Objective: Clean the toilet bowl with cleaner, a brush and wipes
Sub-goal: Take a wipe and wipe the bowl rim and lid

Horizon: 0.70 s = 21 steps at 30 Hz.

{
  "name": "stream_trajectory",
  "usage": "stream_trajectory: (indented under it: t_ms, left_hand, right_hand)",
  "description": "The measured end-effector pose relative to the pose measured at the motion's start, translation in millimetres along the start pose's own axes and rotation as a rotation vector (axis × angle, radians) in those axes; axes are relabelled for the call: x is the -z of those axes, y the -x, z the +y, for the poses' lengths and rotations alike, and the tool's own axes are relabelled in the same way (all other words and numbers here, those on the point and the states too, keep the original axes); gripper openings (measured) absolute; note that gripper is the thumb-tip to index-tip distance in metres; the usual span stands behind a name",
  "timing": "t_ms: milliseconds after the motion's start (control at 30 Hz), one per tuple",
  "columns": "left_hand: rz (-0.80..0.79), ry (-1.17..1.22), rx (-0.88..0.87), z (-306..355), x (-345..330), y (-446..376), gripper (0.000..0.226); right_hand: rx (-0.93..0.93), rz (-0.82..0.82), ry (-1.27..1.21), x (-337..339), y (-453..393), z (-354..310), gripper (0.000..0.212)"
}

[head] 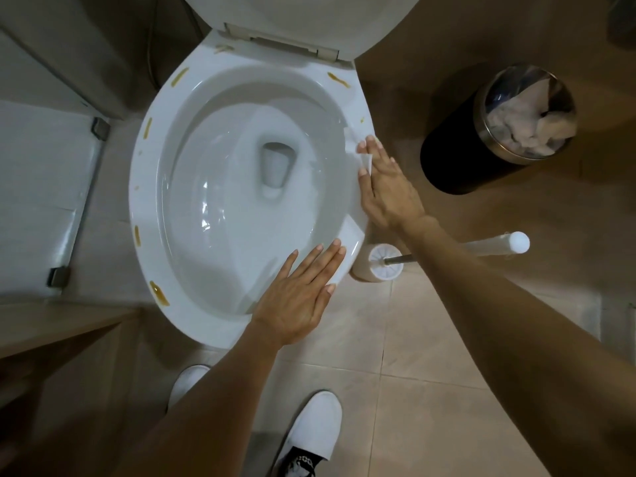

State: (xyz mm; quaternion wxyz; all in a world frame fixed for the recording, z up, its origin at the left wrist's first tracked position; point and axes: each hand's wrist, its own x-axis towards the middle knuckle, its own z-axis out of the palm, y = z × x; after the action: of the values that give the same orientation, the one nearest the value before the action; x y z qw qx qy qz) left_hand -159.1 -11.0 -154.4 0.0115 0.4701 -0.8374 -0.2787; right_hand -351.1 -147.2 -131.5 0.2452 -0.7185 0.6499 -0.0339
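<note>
From the head camera, looking down, the left hand [296, 301] lies flat on the near right part of the toilet rim [144, 187], fingers straight and spread a little, pressing down on a white wipe [349, 251]; it is not curled around the wipe, only pushing on it; the right hand [385, 187] is flat too, farther up the same side of the rim, with a second wipe [363, 160] under its fingertips; this wipe sticks out past the fingers toward the bowl [241, 187]. The rim near both hands looks white and clean; across the bowl from the hands and up by the hinge there are yellow-brown streaks [160, 293] on the rim, so I think the wiping has only begun and most of the rim is left. The brush [385, 261] sits in its holder on the floor just past the left hand's fingertips; its handle points away to the right, under the right arm; I cannot tell if it has been used. The bowl is long from the person's feet up to the hinge, wide end near the hinge. A bin [447, 156] with crumpled paper stands well beyond the right hand. No cleaner bottle shows.
</note>
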Motion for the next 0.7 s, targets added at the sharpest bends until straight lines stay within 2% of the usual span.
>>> stream_trajectory:
  t_ms: [300, 533, 700]
  left_hand:
    - [0.011, 0.018, 0.0, -0.2, -1.2, 0.3, 0.055]
    - [0.031, 0.0, -0.01, -1.3, -2.5, -0.6, 0.054]
    - [0.049, 0.002, 0.005, -0.8, -2.9, -0.4, 0.055]
  right_hand:
    - [0.022, -0.003, -0.013, -14.5, 36.0, 2.1, 0.056]
    - [-0.017, 0.033, 0.003, 0.4, -6.7, -9.8, 0.054]
    - [0.005, 0.016, 0.035, -8.2, 11.0, -2.5, 0.055]
